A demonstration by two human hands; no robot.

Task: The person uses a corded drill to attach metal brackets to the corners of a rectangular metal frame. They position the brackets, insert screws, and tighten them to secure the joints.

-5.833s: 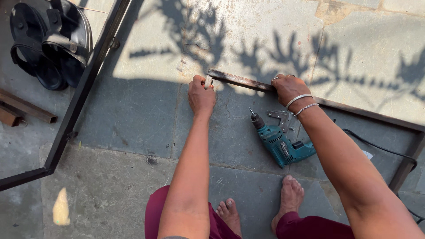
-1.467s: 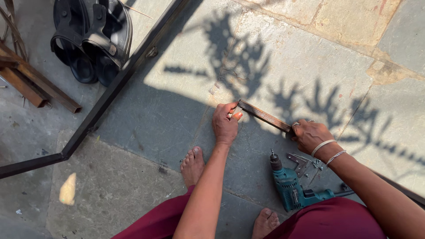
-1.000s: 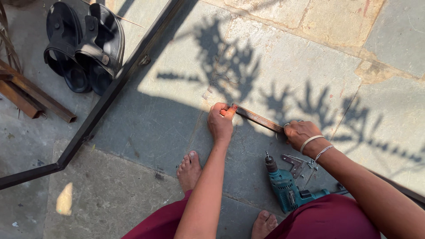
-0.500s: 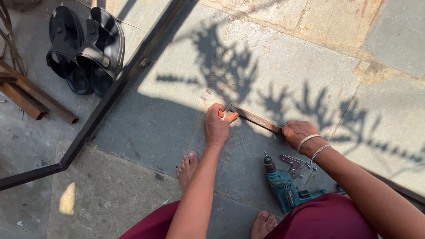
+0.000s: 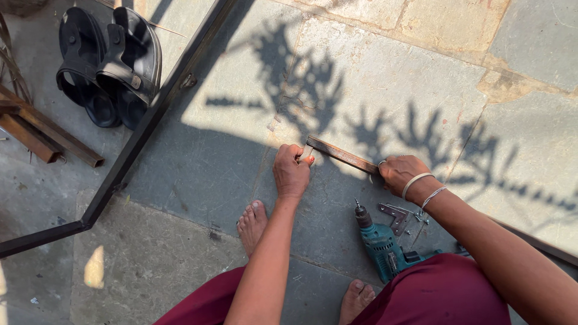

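Observation:
A rusty metal bar (image 5: 341,155) lies on the stone floor (image 5: 385,78). My left hand (image 5: 291,172) pinches a small pale object against the bar's near end. My right hand (image 5: 402,173), with bangles on the wrist, grips the bar further along and holds it down. A teal power drill (image 5: 380,244) lies on the floor just below my right wrist, bit pointing up toward the bar. Small metal brackets (image 5: 394,214) and screws lie beside the drill. My bare feet (image 5: 251,224) rest below my left hand.
A black metal frame (image 5: 144,133) runs diagonally across the left. A pair of black sandals (image 5: 111,63) sits at the top left. Rusty metal tube offcuts (image 5: 45,135) lie at the left edge. Plant shadows fall on the sunlit slabs.
The view has shifted as my head moved. My left hand stays at the bar's end and my right hand keeps its grip on the bar; the drill has not moved.

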